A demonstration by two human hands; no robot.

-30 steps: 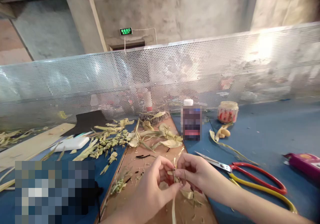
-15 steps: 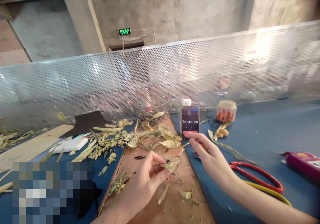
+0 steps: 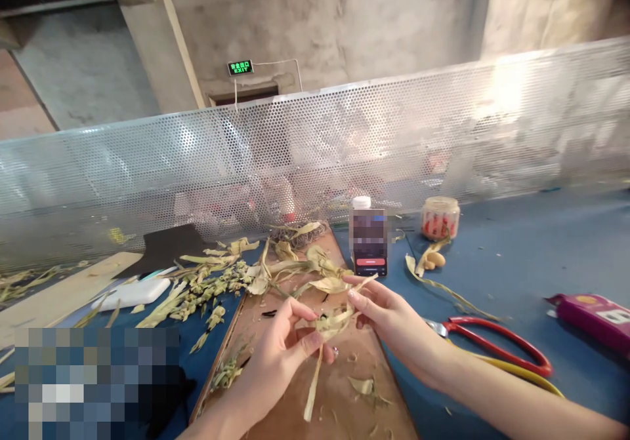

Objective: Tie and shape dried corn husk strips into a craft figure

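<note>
Over a brown board (image 3: 367,355), my left hand (image 3: 290,345) pinches a small pale-green bundle of dried husk (image 3: 332,322) between thumb and fingers. A narrow strip hangs down from it. Close by on the right, my right hand (image 3: 386,309) has thumb and fingertips closed on a pale husk strip (image 3: 365,286) that runs to the bundle. What the bundle is built around is too small to make out. Behind the hands, dried husk pieces (image 3: 319,263) lie across the board's far part.
Right of my right hand lie red-handled scissors (image 3: 497,341). A phone (image 3: 369,250) leans before a white-capped bottle (image 3: 361,202). Farther right are a glass jar (image 3: 440,217) and a purple box (image 3: 595,322). Dried sprigs (image 3: 211,282) and a white case (image 3: 132,294) lie left; a perforated metal screen (image 3: 315,138) stands behind.
My right hand has come down and left toward the bundle, drawing the husk strip against it. My left hand keeps its pinch. The whole view has shifted slightly.
</note>
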